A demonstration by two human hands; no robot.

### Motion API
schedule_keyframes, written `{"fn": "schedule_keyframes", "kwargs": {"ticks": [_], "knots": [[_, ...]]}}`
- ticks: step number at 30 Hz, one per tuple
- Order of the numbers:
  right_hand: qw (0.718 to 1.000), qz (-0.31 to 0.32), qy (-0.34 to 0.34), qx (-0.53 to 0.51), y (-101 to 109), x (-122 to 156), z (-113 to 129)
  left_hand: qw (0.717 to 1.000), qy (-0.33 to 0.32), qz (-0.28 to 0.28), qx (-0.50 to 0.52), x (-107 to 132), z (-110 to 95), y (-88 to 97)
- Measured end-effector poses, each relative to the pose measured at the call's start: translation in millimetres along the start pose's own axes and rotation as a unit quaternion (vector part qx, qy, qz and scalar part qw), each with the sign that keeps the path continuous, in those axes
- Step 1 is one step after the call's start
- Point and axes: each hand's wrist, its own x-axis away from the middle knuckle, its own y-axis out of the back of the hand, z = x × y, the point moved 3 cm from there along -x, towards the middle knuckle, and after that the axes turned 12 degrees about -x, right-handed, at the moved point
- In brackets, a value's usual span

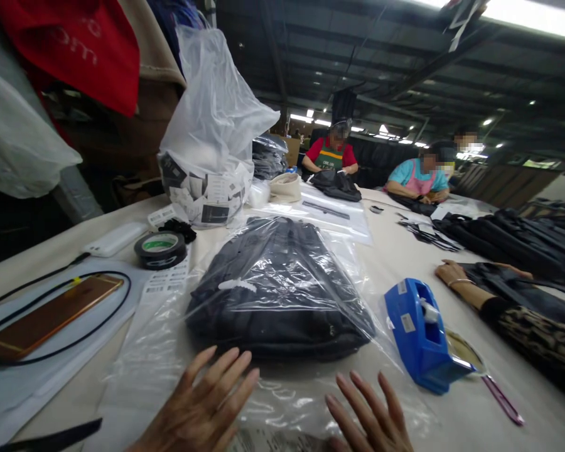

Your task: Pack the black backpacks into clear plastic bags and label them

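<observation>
Clear plastic sleeve (141, 376), laid out beneath my left hand (195, 405) and right hand (376, 430); the fingers of both are spread, pinching nothing (whether they press down, I cannot tell). Just beyond my fingertips, inside the sleeve, the black bag (282, 314) lies flat on the counter (398, 257). Right of it: blue tape dispenser (421, 364). Left: black tape roll (162, 259), then copper-coloured phone (51, 317). Farther off, two co-workers bend over dark goods.

The single view looks from the person's head, forward and down along the table (395, 251), the left hand (202, 402) and right hand (371, 415) close at the bottom edge, the ceiling (311, 56) far off at the top.
</observation>
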Motion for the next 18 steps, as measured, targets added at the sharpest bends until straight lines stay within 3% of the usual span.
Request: {"fn": "schedule_keyframes", "kwargs": {"ticks": [2,5,11,15,18], "knots": [[0.999,0.031,0.021,0.024,-9.7,-9.4,-3.8,0.998,-0.006,-0.054,-0.02,-12.7,-9.2,-12.6],[0.999,0.047,0.002,0.026,-15.4,-10.8,-13.6,0.994,-0.01,-0.102,-0.023,-12.1,-1.0,-25.7],[0.989,-0.026,-0.089,-0.118,-6.6,-25.3,-26.3,0.998,-0.025,0.0,0.063,-18.8,20.1,-21.0],[0.985,-0.032,-0.112,-0.125,3.1,-40.9,-32.7,0.991,-0.013,-0.001,0.135,-27.1,23.1,-18.1],[0.988,-0.01,-0.1,-0.12,5.8,-46.6,-38.7,0.991,-0.034,0.002,0.127,-28.9,23.6,-18.2]]}}
